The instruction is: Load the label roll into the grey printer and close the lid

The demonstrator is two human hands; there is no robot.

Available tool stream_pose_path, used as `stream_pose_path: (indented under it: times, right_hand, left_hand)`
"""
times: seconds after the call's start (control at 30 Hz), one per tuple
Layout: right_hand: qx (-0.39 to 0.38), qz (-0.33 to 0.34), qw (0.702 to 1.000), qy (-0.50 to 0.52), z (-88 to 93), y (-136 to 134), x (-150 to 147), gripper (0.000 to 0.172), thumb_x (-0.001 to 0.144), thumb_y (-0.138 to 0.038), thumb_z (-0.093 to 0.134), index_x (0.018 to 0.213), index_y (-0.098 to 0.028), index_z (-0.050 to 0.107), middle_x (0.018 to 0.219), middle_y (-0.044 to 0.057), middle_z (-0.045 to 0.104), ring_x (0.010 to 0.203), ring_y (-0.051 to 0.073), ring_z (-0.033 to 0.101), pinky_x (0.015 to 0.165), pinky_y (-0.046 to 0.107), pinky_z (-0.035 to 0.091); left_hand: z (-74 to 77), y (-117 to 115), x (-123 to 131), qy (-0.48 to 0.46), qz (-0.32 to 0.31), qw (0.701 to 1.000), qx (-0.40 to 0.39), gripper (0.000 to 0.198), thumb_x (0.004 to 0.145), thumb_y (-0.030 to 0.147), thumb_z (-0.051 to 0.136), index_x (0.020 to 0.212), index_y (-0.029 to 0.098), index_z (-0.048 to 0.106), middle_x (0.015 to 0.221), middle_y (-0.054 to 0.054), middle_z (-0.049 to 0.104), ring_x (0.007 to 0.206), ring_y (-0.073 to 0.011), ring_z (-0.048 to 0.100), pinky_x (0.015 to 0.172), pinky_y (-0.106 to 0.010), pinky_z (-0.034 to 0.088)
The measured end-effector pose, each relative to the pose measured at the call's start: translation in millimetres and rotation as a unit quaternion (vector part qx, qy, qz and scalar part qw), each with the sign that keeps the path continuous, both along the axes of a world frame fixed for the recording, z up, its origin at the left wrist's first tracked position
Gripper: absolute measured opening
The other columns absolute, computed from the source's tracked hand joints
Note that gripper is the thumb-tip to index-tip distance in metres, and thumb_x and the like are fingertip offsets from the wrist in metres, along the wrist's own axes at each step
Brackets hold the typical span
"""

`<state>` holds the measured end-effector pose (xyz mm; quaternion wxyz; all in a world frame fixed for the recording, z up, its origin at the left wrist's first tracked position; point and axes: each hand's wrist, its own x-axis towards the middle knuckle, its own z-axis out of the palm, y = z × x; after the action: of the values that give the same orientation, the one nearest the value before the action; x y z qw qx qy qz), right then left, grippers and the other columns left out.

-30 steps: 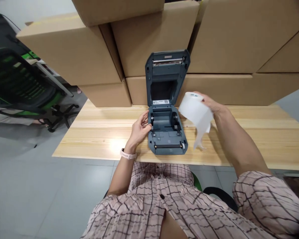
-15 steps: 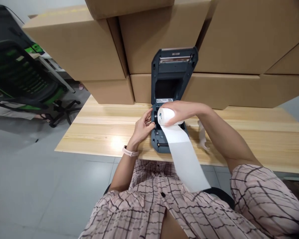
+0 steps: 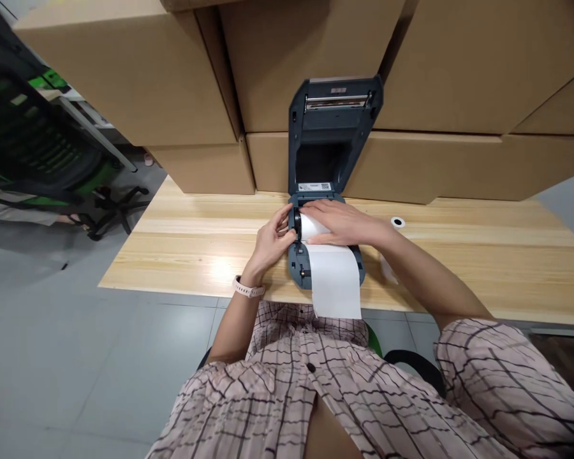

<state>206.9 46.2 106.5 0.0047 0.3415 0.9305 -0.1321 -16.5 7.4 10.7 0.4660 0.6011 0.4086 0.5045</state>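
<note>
A dark grey label printer (image 3: pixel 300 276) stands on the wooden table with its lid raised and tilted back. Inside its bay lies a white label roll (image 3: pixel 312 226), partly covered by my right hand (image 3: pixel 337 223), whose fingers and thumb span it. From the roll a strip of white paper (image 3: pixel 335 280) runs over the printer's front and hangs past the table edge. My left hand (image 3: pixel 273 241) grips the printer's left side near the black roll holder (image 3: pixel 297 223), its fingers bent around the edge. The right end of the roll is hidden beneath my right hand.
Large cardboard boxes (image 3: pixel 316 64) are stacked along the back of the table (image 3: pixel 172 255). A small white ring-shaped roll (image 3: pixel 398 222) stands right of the printer, and a scrap of pale paper (image 3: pixel 388 271) lies by my right forearm. An office chair (image 3: pixel 43 140) is at left.
My right hand has lowered the label roll into the printer's bay. The loose strip has swung left and now hangs straight forward. My left hand stays at the printer's left side.
</note>
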Motion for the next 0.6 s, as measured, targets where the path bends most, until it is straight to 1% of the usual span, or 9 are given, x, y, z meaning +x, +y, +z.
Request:
stream_pose_path:
  times: [0.07,0.1,0.17,0.23,0.27,0.33,0.4,0.5,0.6]
  right_hand:
    - [0.026,0.001,0.999,0.045,-4.7,-27.2,12.0,0.069,0.105,-0.057,0.054,0.160,-0.016,0.049,0.173,0.022,0.041,0.157,0.042,0.044,0.124,0.062,0.042]
    - [0.028,0.005,0.998,0.059,-7.7,-42.3,17.8,0.067,0.107,-0.058,0.051,0.161,-0.019,0.049,0.174,0.019,0.039,0.159,0.040,0.042,0.125,0.061,0.042]
    - [0.024,0.017,0.998,0.064,-15.0,-72.1,26.6,0.066,0.108,-0.063,0.047,0.160,-0.025,0.051,0.174,0.015,0.042,0.159,0.036,0.045,0.125,0.059,0.046]
    - [0.039,0.015,0.997,0.066,-23.0,-96.9,29.7,0.067,0.106,-0.066,0.046,0.160,-0.027,0.052,0.173,0.015,0.042,0.158,0.035,0.046,0.123,0.059,0.048]
    - [0.056,0.007,0.996,0.071,-27.0,-106.4,29.0,0.067,0.106,-0.067,0.047,0.159,-0.026,0.052,0.174,0.016,0.042,0.160,0.035,0.044,0.124,0.060,0.048]
    - [0.089,-0.018,0.992,0.085,-34.1,-119.2,24.4,0.067,0.105,-0.066,0.048,0.158,-0.024,0.053,0.174,0.018,0.041,0.162,0.036,0.041,0.125,0.062,0.046]
    - [0.102,-0.038,0.989,0.099,-39.9,-126.1,18.6,0.066,0.105,-0.065,0.049,0.157,-0.025,0.054,0.172,0.019,0.043,0.161,0.036,0.042,0.124,0.064,0.047]
    - [0.109,-0.058,0.985,0.122,-46.5,-131.8,13.3,0.064,0.104,-0.063,0.054,0.159,-0.031,0.051,0.171,0.016,0.045,0.161,0.036,0.042,0.121,0.066,0.051]
    - [0.113,-0.061,0.982,0.137,-51.3,-135.7,13.9,0.064,0.103,-0.060,0.056,0.161,-0.034,0.048,0.173,0.014,0.043,0.163,0.035,0.038,0.122,0.066,0.050]
  left_hand:
    - [0.3,-1.3,0.9,0.000,-0.003,1.000,0.001,0.068,0.089,0.027,0.067,0.155,0.023,0.054,0.160,-0.016,0.060,0.142,-0.0325,0.065,0.119,-0.054,0.054]
    - [0.5,-2.0,1.3,0.003,0.000,1.000,0.003,0.067,0.089,0.028,0.067,0.155,0.023,0.054,0.160,-0.015,0.060,0.141,-0.0323,0.065,0.118,-0.054,0.055]
    - [1.1,-3.6,2.0,0.022,0.013,1.000,0.007,0.066,0.090,0.029,0.067,0.154,0.024,0.056,0.158,-0.014,0.062,0.139,-0.0321,0.067,0.117,-0.053,0.056]
    - [1.7,-5.3,2.2,0.047,0.031,0.998,0.008,0.064,0.090,0.029,0.067,0.153,0.024,0.058,0.154,-0.013,0.065,0.136,-0.0319,0.068,0.116,-0.053,0.056]
    - [2.0,-6.1,2.3,0.057,0.039,0.998,0.010,0.063,0.090,0.029,0.067,0.153,0.025,0.059,0.152,-0.012,0.067,0.135,-0.0317,0.069,0.116,-0.053,0.056]
    - [2.5,-7.6,2.5,0.067,0.048,0.997,0.011,0.062,0.091,0.030,0.066,0.153,0.026,0.060,0.150,-0.011,0.069,0.135,-0.0317,0.069,0.115,-0.052,0.057]
    - [2.9,-9.0,2.7,0.072,0.054,0.996,0.007,0.061,0.092,0.031,0.066,0.153,0.027,0.060,0.150,-0.011,0.069,0.134,-0.0326,0.069,0.114,-0.053,0.057]
    - [3.8,-10.9,3.0,0.077,0.060,0.995,-0.002,0.060,0.092,0.033,0.066,0.152,0.027,0.062,0.151,-0.011,0.068,0.134,-0.0343,0.068,0.110,-0.054,0.059]
    - [5.7,-12.7,3.5,0.078,0.063,0.995,-0.002,0.058,0.093,0.034,0.065,0.151,0.029,0.063,0.149,-0.010,0.069,0.134,-0.0331,0.068,0.108,-0.051,0.060]
